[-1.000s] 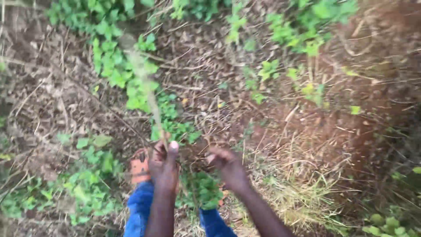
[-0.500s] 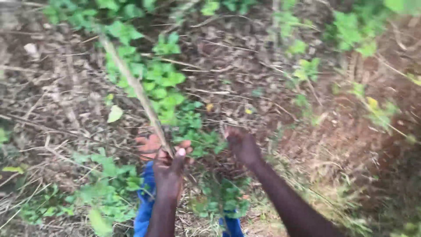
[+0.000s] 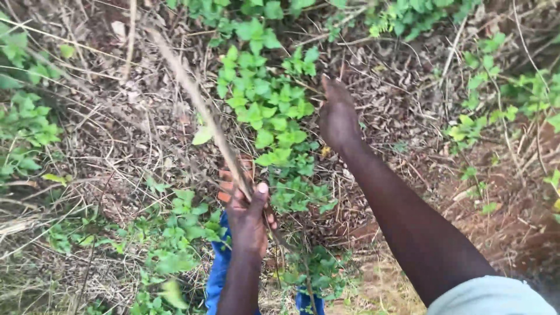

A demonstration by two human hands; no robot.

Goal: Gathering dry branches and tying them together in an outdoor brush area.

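Note:
My left hand (image 3: 248, 213) is closed around a long thin dry stalk (image 3: 198, 108) that slants up and to the left over the ground. My right hand (image 3: 337, 116) reaches forward above a clump of green leafy plants (image 3: 271, 111), fingers together and pointing away, holding nothing that I can see. The stalk's lower end runs down past my left hand into the leaves.
The ground is covered with dry twigs, dead grass and brown leaf litter (image 3: 111, 146). More green weeds (image 3: 175, 245) grow at the lower left and along the top. Bare reddish soil (image 3: 519, 192) lies at the right. Blue trouser legs (image 3: 219, 274) show below my left arm.
My right hand has moved away from the stalk and stretched forward over the leafy clump. The left hand keeps its hold on the stalk.

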